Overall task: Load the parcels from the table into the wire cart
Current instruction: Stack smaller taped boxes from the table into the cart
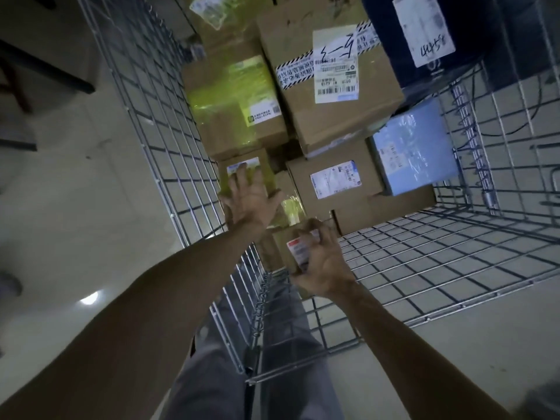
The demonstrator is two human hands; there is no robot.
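Observation:
I look down into the wire cart, which holds several parcels. My left hand lies flat with spread fingers on a small cardboard box with yellow tape by the cart's left wall. My right hand grips a small brown box with a red-and-white label at the cart's near corner. Beyond lie a large brown box with a white label and striped tape, a yellow-taped box, a mid-size brown box, a light blue parcel and a dark blue parcel.
The cart's wire floor is bare on the right near side. Its right wall stands behind the blue parcels. Pale floor tiles lie left of the cart. My grey trouser legs show through the near wire wall.

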